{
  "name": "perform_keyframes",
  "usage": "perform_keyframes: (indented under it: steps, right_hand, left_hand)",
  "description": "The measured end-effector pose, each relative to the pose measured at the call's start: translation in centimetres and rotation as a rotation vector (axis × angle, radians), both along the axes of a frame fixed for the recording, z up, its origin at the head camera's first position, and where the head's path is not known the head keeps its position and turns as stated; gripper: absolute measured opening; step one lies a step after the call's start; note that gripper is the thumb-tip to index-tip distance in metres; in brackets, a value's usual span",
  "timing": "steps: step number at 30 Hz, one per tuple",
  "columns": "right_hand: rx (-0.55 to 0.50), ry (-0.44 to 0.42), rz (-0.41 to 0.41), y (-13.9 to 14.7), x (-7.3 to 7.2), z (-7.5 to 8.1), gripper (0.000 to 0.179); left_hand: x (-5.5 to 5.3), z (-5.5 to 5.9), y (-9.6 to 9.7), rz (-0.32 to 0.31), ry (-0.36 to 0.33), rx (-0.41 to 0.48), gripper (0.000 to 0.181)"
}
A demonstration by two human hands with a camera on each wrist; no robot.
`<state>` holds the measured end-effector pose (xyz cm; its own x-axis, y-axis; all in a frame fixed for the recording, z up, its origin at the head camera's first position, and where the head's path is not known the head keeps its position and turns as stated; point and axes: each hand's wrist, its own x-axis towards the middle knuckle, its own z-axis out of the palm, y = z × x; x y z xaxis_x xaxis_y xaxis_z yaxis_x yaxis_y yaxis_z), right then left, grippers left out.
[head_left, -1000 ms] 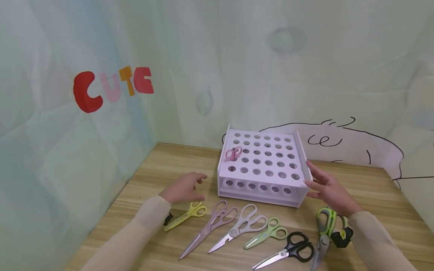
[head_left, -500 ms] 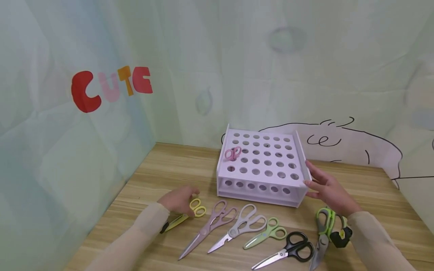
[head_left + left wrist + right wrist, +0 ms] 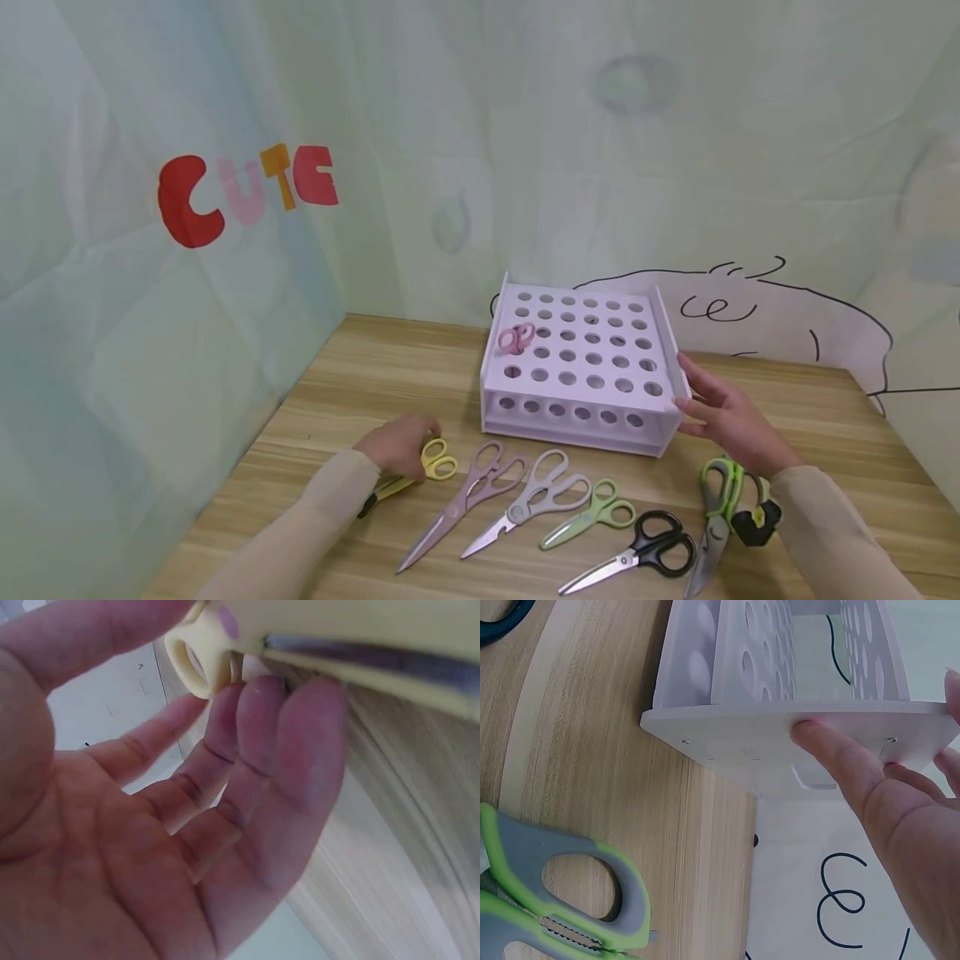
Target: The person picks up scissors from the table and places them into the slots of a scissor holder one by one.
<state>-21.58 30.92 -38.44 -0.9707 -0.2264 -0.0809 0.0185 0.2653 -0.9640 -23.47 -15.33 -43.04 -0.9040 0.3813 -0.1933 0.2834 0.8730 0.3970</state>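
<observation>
Left hand (image 3: 397,446) came down; its fingers pinch the yellow scissors (image 3: 322,621). Right hand (image 3: 731,421), fingers spread, touches the rack (image 3: 581,393). Picking up, I think; lifting needs holding tight.

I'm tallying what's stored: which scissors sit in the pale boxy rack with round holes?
The pink scissors with two small loops, in the rack, leftmost column; the other six pairs are outside it.

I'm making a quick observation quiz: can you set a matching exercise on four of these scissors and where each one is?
1. Yellow scissors
2. Small pink scissors
3. Black-handled scissors
4. Green-and-grey scissors

A. Farthest right
B. In the white rack
C. Held by the left hand
D. Between light green scissors and the rightmost pair

Pairs: 1-C; 2-B; 3-D; 4-A
</observation>
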Motion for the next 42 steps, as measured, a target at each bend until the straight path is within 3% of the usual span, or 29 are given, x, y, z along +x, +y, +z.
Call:
perform_keyframes:
  steps: [15, 25, 31, 35, 42]
  right_hand:
    - [0.004, 0.002, 0.000, -0.2, 0.1, 0.1, 0.077]
    - [-0.016, -0.001, 0.007, -0.1, 0.1, 0.0, 0.077]
    - [0.002, 0.001, 0.003, -0.1, 0.0, 0.0, 0.077]
    - [0.002, 0.002, 0.004, -0.1, 0.0, 0.0, 0.077]
    - [-0.008, 0.005, 0.010, -0.2, 0.1, 0.0, 0.077]
  left_hand:
    - [0.2, 0.0, -0.1, -0.071, 0.022, 0.035, 0.061]
    - [-0.2, -0.5, -0.6, -0.152, -0.052, 0.229, 0.058]
    - [-0.7, -0.7, -0.8, -0.148, -0.084, 0.306, 0.049]
    - [-1.0, -0.4, -0.7, -0.154, -0.058, 0.344, 0.049]
    - [-1.2, 0.8, -0.4, -0.074, -0.065, 0.482, 0.048]
